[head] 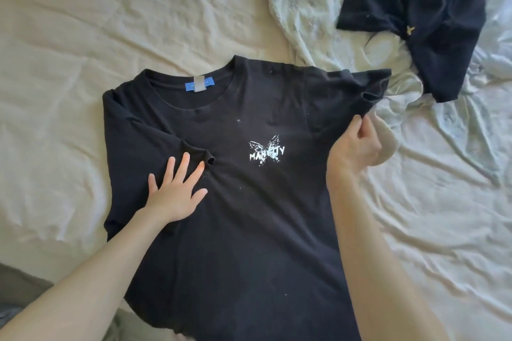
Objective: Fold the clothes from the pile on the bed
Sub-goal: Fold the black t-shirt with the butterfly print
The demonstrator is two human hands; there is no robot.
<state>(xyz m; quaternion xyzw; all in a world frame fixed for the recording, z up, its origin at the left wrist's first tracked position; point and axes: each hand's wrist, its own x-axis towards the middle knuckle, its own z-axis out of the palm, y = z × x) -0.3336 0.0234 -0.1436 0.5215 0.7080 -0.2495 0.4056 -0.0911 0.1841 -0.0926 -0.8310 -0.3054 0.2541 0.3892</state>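
Note:
A black T-shirt point(249, 202) with a white butterfly print and a blue neck label lies face up on the bed, collar away from me. Its left sleeve is folded in over the chest. My left hand point(177, 194) presses flat on that folded sleeve, fingers spread. My right hand point(357, 144) pinches the lower edge of the right sleeve, which is lifted a little off the sheet.
A dark navy garment point(426, 16) with small gold stars lies crumpled at the far right. A pale lace fabric point(299, 8) and a shiny light cloth point(443, 147) spread beneath and beside it. The cream bedsheet point(83, 50) covers the left side.

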